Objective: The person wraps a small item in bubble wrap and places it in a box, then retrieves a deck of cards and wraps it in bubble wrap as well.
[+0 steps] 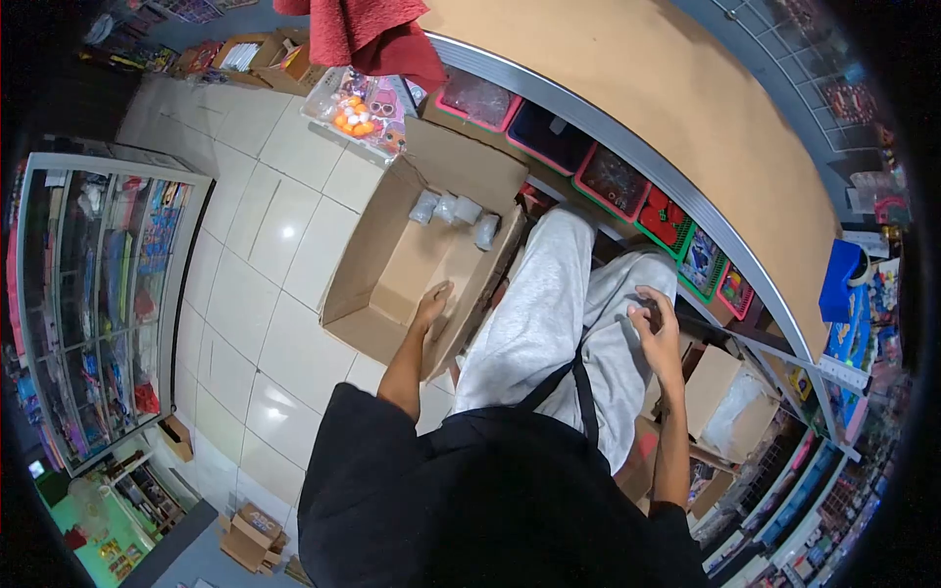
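Note:
A large open cardboard box (349, 257) stands on the tiled floor beside my legs. Several small wrapped packets (446, 207) lie at its far end. My left hand (432, 302) reaches into the near part of the box, its fingers apart and nothing in them, away from the packets. Above my grey trousers (539, 304), near the knee, my right hand (659, 328) is raised with curved fingers. Thumb and fingers are apart there, and no object shows between them.
A wooden counter (627, 59) curves along the right, with coloured baskets (610, 181) under its edge. A red cloth (368, 34) hangs at the top. Glass shelving (108, 294) stands at the left. Another open box (730, 402) is at the lower right.

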`<act>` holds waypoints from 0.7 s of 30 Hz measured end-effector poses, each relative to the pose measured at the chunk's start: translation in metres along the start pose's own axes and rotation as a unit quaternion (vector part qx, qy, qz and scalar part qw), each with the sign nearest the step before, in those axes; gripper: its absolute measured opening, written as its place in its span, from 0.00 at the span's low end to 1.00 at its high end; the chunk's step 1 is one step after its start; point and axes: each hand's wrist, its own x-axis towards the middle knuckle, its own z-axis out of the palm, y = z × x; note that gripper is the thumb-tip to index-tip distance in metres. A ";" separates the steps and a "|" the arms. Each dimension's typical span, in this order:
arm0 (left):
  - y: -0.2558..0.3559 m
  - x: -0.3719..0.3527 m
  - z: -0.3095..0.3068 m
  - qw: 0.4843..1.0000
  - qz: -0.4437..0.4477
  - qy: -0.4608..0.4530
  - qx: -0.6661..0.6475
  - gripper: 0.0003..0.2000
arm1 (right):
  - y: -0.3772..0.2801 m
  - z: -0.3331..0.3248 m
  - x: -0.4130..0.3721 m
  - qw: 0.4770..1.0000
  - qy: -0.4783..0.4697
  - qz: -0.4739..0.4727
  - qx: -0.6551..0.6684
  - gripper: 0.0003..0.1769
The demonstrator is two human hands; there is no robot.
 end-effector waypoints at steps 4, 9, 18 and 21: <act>-0.005 -0.052 0.020 0.995 0.055 -0.045 0.067 0.30 | 0.002 0.005 0.003 1.000 0.003 -0.012 -0.008 0.19; 0.003 -0.071 0.036 0.989 0.102 -0.079 0.071 0.32 | -0.011 0.004 0.004 0.998 0.028 -0.060 0.009 0.18; 0.032 -0.060 0.051 0.944 0.203 -0.133 0.225 0.28 | -0.019 -0.050 -0.008 0.956 0.255 -0.145 0.022 0.09; 0.056 -0.047 0.037 0.919 0.222 -0.025 0.324 0.26 | 0.001 -0.068 -0.021 0.930 0.332 -0.147 0.050 0.07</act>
